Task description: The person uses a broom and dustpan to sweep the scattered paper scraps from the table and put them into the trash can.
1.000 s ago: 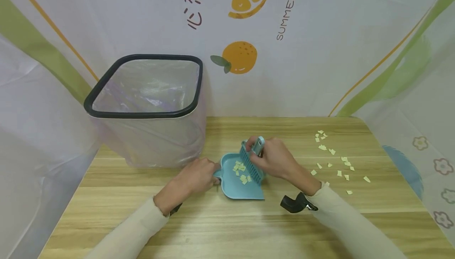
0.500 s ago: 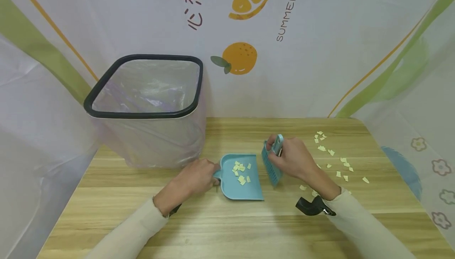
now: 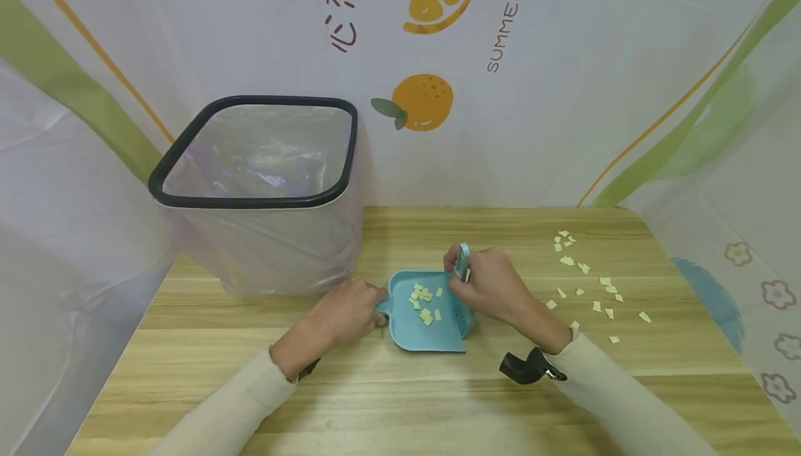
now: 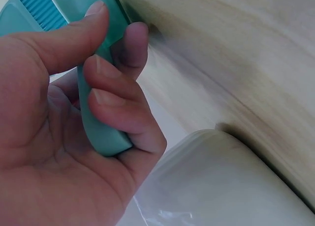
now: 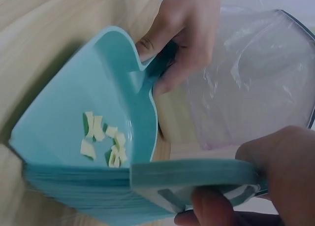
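White cloth [image 3: 563,115] printed with orange fruit and lettering hangs behind a wood-grain table [image 3: 375,407]. On the left side of the table stands a bin [image 3: 250,201] with a black rim and a see-through plastic liner. Just in front of it, my left hand [image 3: 352,310] holds the short handle of a light blue dustpan [image 3: 432,338]: fingers curled round, thumb laid along it close to the pan. The dustpan lies mid-table, its front lip facing right. My right hand [image 3: 494,286] grips the raised handle of a matching brush [image 3: 462,261], fingers and thumb closed round it. The brush's bristles stand along the dustpan's front lip. Small pale yellow scraps [image 3: 426,315] lie in the pan, near its middle. More loose scraps [image 3: 567,261] are scattered on the table, to the right of the brush.
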Tool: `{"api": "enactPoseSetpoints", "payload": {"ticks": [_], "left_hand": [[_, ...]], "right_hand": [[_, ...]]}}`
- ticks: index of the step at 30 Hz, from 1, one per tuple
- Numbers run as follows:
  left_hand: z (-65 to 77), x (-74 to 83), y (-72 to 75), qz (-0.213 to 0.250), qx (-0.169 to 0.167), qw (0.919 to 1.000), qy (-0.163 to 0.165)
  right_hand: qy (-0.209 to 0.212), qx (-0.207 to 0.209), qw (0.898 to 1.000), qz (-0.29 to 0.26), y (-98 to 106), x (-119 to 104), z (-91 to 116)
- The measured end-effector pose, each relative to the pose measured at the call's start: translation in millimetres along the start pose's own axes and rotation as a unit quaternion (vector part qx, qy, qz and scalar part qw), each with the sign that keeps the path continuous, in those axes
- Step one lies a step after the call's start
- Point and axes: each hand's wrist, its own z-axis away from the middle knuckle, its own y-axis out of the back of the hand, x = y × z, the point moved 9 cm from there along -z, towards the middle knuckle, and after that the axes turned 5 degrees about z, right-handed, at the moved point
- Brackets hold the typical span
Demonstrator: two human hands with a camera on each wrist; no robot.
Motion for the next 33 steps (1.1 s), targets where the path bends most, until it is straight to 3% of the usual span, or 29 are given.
{"api": "enactPoseSetpoints", "payload": {"ticks": [21,33], "left_hand": [[0.3,0.0,-0.1,-0.002,-0.003,1.0000,-0.005],[0.0,-2.4,-2.6,0.001,-0.007,0.9999,0.008]], "right_hand": [[0.019,-0.006,0.998,-0.055,-18.2,-32.0,-20.3],[-0.051,0.036,0.997,-0.054,4.6,-3.0,-3.7]]}}
